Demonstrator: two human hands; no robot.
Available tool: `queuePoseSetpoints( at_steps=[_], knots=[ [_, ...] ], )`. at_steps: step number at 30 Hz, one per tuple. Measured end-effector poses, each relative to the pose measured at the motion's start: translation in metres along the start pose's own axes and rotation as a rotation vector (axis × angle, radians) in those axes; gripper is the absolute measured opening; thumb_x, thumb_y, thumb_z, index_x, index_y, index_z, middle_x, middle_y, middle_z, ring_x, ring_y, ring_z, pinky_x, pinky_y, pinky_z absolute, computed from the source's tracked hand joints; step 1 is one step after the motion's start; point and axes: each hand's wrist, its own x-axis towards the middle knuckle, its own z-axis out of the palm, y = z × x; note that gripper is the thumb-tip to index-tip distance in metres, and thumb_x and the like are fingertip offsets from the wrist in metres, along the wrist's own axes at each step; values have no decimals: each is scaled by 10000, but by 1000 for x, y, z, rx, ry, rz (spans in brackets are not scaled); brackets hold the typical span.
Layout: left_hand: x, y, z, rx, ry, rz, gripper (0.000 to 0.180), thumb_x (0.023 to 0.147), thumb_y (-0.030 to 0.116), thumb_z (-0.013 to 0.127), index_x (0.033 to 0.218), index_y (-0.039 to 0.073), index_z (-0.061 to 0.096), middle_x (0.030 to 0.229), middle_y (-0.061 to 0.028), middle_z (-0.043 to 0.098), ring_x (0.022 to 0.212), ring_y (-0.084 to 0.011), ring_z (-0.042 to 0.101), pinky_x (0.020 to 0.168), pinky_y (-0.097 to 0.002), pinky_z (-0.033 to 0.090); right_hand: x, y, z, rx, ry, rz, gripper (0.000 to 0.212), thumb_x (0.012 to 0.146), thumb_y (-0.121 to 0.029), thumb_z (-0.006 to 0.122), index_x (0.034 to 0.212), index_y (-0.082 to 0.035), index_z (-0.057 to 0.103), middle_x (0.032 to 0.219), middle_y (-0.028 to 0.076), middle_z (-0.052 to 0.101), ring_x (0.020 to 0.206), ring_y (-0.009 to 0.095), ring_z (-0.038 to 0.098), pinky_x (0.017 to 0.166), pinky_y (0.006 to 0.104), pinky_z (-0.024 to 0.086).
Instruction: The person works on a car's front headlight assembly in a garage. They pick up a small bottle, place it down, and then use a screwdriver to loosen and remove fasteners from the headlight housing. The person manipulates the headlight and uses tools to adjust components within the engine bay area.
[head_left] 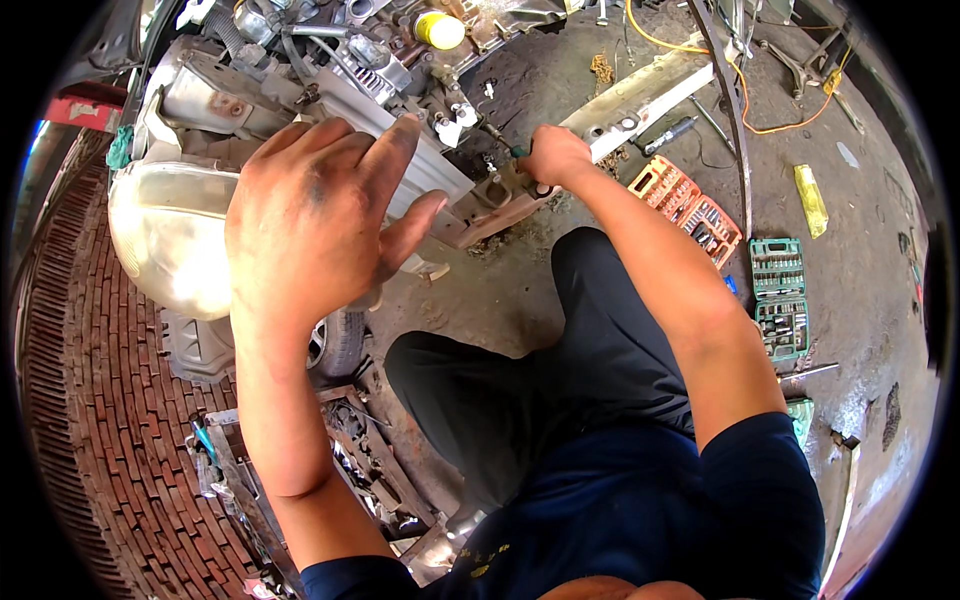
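My left hand (315, 215), smeared with grease, is raised close to the camera with fingers apart and nothing in it; it covers part of a car's stripped front end. My right hand (553, 157) is closed around a green-handled screwdriver (505, 143) whose shaft points up-left into the metal front support (495, 205) of the car. The clear headlight (165, 235) sits just left of my left hand. The engine bay (350, 50) with a yellow cap (440, 30) lies beyond both hands.
A long metal beam (645, 95) lies on the dirt floor past my right hand. An orange socket case (690, 205) and a green tool case (780, 295) lie open at right. An orange cable (780, 125) runs across the ground. Brick paving and scrap parts (300, 470) are at lower left.
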Motion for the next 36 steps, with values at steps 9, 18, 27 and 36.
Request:
queuePoseSetpoints(
  at_steps=[9, 18, 27, 36],
  knots=[
    [-1, -1, 0, -2, -16, 4, 545, 850, 399, 836, 1262, 58, 732, 795, -101, 645, 765, -306, 635, 737, -419, 526, 1, 2, 6, 83, -2, 29, 413, 884, -326, 774, 1156, -16, 802, 1204, 199, 786, 1135, 374, 757, 951, 499, 594],
    [1, 1, -3, 76, -46, 2, 521, 856, 421, 803, 1200, 34, 740, 789, -52, 702, 872, -226, 684, 814, -381, 567, 14, -31, 28, -733, 51, -323, 258, 923, -252, 725, 1131, -156, 844, 1151, 48, 819, 1053, 238, 782, 741, 459, 561],
    [2, 2, -1, 69, -48, -13, 510, 863, 438, 799, 1187, 48, 748, 811, -56, 698, 865, -230, 686, 812, -383, 568, 40, -17, 51, -654, 173, -308, 262, 953, -265, 708, 1152, -153, 837, 1209, 47, 810, 1067, 263, 784, 773, 498, 581],
    [-1, 0, 2, 12, -33, -26, 574, 833, 399, 854, 1295, 80, 733, 833, -106, 690, 806, -302, 666, 758, -422, 540, 19, -34, 27, -336, -98, -147, 324, 921, -205, 754, 1224, -98, 801, 1260, 111, 794, 1125, 288, 780, 888, 481, 601]
  ],
)
